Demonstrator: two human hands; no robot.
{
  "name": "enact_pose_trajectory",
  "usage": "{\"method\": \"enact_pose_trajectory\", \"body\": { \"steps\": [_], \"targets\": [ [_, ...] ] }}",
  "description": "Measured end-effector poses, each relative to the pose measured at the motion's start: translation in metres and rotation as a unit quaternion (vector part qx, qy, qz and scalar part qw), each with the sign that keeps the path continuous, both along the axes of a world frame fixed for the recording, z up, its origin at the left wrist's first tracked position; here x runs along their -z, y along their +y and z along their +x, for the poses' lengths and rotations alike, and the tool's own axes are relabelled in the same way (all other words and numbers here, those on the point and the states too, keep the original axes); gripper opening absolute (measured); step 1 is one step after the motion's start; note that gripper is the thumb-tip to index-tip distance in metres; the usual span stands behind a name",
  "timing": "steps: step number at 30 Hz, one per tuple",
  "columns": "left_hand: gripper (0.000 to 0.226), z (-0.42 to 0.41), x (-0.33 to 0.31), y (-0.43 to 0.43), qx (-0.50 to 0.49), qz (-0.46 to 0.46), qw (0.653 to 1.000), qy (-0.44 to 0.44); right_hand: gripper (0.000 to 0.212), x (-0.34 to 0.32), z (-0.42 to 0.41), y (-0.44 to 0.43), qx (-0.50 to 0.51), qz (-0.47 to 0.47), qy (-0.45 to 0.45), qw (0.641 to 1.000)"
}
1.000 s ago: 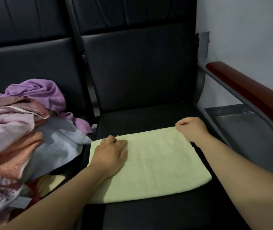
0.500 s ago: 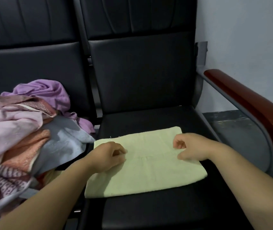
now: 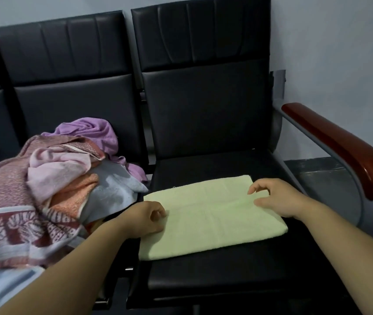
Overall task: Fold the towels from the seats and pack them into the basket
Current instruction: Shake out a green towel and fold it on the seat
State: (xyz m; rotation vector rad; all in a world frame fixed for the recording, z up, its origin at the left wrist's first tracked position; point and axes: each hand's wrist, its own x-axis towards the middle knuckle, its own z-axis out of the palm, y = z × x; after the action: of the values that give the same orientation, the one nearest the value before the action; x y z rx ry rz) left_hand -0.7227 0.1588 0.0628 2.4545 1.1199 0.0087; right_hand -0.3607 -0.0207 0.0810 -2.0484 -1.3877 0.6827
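Both my hands have drawn back from the far edge of the towel [image 3: 210, 217], which lies long axis left-right at the right end of the bench [image 3: 226, 271], left hand [image 3: 145, 220] curled at its left end, pinch unclear, right hand [image 3: 276, 198] loosely spread over its right.

Pale grey wall [image 3: 339, 42] behind and to the right, glossy reddish-brown wooden armrest [image 3: 339, 146] slanting down toward the camera, curved grey metal support [image 3: 359, 210] beneath it, small grey plate [image 3: 279, 84] against the wall, dark grey floor [image 3: 317, 171] below.
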Motion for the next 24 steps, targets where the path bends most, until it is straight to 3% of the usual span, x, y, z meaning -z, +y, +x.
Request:
{"method": "enact_pose_trajectory", "body": {
  "steps": [5,18,21,24],
  "targets": [
    [0.025,-0.007,0.001,-0.005,-0.005,-0.003,1.0,-0.029,0.026,0.003,-0.004,-0.003,0.11,0.105,0.124,0.981],
    [0.013,-0.012,0.003,-0.005,-0.04,-0.072,0.996,-0.045,0.026,0.011,-0.002,-0.005,0.144,0.111,0.113,0.977],
    [0.012,-0.015,0.003,0.005,-0.088,-0.089,0.986,-0.108,0.025,0.011,-0.002,-0.001,0.146,0.107,0.099,0.978],
    [0.02,-0.024,0.003,0.012,-0.131,-0.175,0.955,-0.199,0.025,0.016,0.0,0.007,0.155,0.11,0.101,0.977]
  ]
}}
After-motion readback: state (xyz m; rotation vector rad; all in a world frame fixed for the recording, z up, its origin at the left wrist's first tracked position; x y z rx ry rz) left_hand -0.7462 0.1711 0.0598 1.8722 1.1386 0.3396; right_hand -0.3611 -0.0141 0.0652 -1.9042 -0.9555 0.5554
